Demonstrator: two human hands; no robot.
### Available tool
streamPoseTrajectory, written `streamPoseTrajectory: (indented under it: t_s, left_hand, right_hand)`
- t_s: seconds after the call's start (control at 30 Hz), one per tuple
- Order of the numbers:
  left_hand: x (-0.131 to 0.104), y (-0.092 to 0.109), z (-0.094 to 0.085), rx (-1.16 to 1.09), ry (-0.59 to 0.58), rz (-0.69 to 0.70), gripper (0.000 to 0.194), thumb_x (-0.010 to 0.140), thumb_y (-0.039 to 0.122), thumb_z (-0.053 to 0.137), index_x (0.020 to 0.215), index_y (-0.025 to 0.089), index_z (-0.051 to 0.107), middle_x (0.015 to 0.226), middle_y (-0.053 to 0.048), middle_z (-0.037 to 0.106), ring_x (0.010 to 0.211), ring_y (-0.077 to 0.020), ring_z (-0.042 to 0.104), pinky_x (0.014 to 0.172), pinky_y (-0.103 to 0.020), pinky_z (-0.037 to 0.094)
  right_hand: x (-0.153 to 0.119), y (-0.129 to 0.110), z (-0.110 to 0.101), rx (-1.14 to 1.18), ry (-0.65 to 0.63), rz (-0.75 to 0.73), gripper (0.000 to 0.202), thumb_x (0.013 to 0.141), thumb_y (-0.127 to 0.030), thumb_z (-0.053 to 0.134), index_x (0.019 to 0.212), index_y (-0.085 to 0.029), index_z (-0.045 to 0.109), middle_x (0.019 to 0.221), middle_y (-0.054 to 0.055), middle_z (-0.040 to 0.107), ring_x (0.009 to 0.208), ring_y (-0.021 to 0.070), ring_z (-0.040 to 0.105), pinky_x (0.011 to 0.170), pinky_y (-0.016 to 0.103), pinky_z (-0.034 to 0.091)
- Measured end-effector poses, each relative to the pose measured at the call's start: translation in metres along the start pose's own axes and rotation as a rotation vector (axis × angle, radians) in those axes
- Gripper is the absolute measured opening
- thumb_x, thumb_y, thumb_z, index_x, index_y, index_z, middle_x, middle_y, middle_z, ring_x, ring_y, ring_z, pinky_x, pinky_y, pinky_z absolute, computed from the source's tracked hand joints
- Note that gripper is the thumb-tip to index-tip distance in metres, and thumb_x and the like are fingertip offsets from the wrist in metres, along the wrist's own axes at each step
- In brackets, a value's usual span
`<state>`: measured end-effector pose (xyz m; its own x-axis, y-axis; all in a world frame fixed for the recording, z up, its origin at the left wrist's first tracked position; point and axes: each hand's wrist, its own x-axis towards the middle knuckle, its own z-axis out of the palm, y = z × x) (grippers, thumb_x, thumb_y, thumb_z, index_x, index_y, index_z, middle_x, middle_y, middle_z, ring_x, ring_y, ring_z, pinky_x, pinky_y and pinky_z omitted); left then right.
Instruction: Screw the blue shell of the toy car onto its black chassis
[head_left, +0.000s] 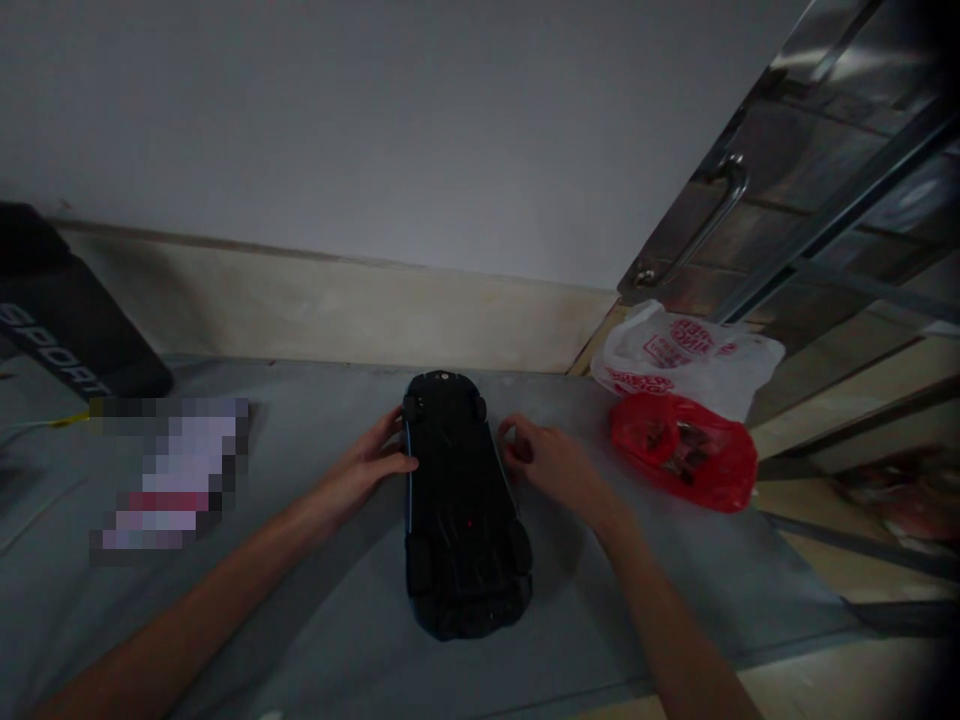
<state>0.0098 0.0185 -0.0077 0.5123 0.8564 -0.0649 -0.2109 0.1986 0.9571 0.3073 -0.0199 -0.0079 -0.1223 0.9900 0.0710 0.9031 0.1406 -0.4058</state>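
Note:
A toy car (461,490) lies upside down on the grey surface, its black underside and wheels facing up. My left hand (379,455) grips its left edge near the upper end, the thumb resting on the rim of the underside. At the car's right side is my right hand (532,455), with its fingers curled and pressed together. Whether anything small is between those fingers is too dark to make out.
A black bottle (75,320) marked SPORT leans at the left, above a blurred-out flat item (176,475). On the right lie a white plastic bag (690,355) and a red bag (682,450). A wall runs behind the grey table (337,630); metal bars stand at right.

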Motion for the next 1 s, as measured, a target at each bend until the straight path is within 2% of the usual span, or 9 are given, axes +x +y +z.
streamPoseTrajectory:
  t_s: [0.1,0.17,0.23,0.37,0.43,0.5,0.63,0.83,1.0]
  left_hand:
    - [0.000,-0.002,-0.002,0.013,-0.005,-0.007,0.083,0.078,0.024,0.081,0.154,0.026,0.049,0.167,-0.009,0.042,0.158,-0.0358,0.028,0.129,-0.050,0.020]
    - [0.000,-0.003,-0.003,0.023,-0.007,-0.010,0.081,0.080,0.024,0.081,0.155,0.028,0.049,0.165,-0.008,0.046,0.157,-0.0356,0.031,0.128,-0.050,0.023]
    - [0.000,-0.003,-0.005,0.029,-0.014,-0.013,0.078,0.082,0.024,0.080,0.154,0.029,0.050,0.164,-0.007,0.048,0.157,-0.0360,0.033,0.128,-0.050,0.025]
    - [0.000,-0.002,-0.004,0.014,0.012,-0.031,0.078,0.080,0.024,0.082,0.153,0.029,0.053,0.165,-0.005,0.048,0.157,-0.0378,0.031,0.128,-0.051,0.024]
    - [0.000,-0.002,-0.003,0.007,0.042,-0.053,0.081,0.077,0.025,0.084,0.152,0.030,0.053,0.163,-0.005,0.050,0.157,-0.0380,0.030,0.129,-0.052,0.023]
    - [-0.001,-0.002,-0.002,0.011,0.057,-0.061,0.081,0.077,0.024,0.085,0.151,0.030,0.055,0.164,-0.005,0.048,0.158,-0.0382,0.029,0.129,-0.053,0.021]
    - [0.000,-0.002,-0.003,0.026,0.075,-0.048,0.075,0.077,0.025,0.085,0.147,0.031,0.059,0.169,-0.002,0.041,0.160,-0.0368,0.025,0.131,-0.051,0.017]
    - [0.000,-0.002,-0.003,0.027,0.069,-0.063,0.078,0.076,0.025,0.085,0.148,0.032,0.058,0.161,-0.003,0.053,0.156,-0.0376,0.033,0.128,-0.049,0.027]
    - [0.000,-0.002,-0.002,0.022,0.061,-0.056,0.079,0.077,0.025,0.084,0.150,0.031,0.057,0.162,-0.004,0.052,0.155,-0.0392,0.035,0.128,-0.052,0.027]
  right_hand:
    - [-0.001,-0.004,-0.001,0.036,0.000,-0.048,0.022,0.092,-0.020,0.060,0.113,-0.025,0.062,0.073,-0.004,0.065,0.066,0.0156,0.063,0.064,0.027,0.040]
    - [0.000,-0.009,-0.004,0.109,0.075,-0.082,0.016,0.094,-0.021,0.059,0.110,-0.025,0.062,0.071,-0.005,0.063,0.064,0.0156,0.063,0.064,0.027,0.043]
    - [0.001,-0.015,-0.009,0.202,0.232,-0.107,0.010,0.097,-0.026,0.059,0.106,-0.025,0.062,0.073,-0.004,0.064,0.065,0.0159,0.064,0.066,0.029,0.048]
    - [-0.004,-0.030,-0.016,0.330,0.630,-0.150,0.013,0.098,-0.034,0.062,0.107,-0.025,0.062,0.087,0.001,0.070,0.075,0.0170,0.069,0.072,0.032,0.056]
    - [-0.008,-0.035,-0.018,0.357,0.762,-0.167,0.013,0.099,-0.034,0.062,0.108,-0.025,0.062,0.093,0.002,0.071,0.078,0.0171,0.069,0.074,0.033,0.058]
    - [-0.011,-0.037,-0.018,0.363,0.838,-0.174,0.013,0.098,-0.034,0.064,0.107,-0.024,0.063,0.095,0.002,0.071,0.081,0.0173,0.069,0.076,0.034,0.058]
    - [-0.013,-0.036,-0.016,0.343,0.898,-0.190,0.013,0.098,-0.033,0.066,0.108,-0.025,0.062,0.095,0.002,0.070,0.082,0.0173,0.069,0.077,0.035,0.059]
    - [-0.013,-0.037,-0.016,0.313,0.870,-0.229,0.013,0.099,-0.031,0.063,0.110,-0.025,0.062,0.096,0.002,0.071,0.083,0.0173,0.070,0.077,0.035,0.060]
    - [-0.013,-0.039,-0.015,0.274,0.876,-0.246,0.013,0.099,-0.030,0.064,0.111,-0.026,0.061,0.095,0.002,0.071,0.081,0.0166,0.070,0.076,0.035,0.061]
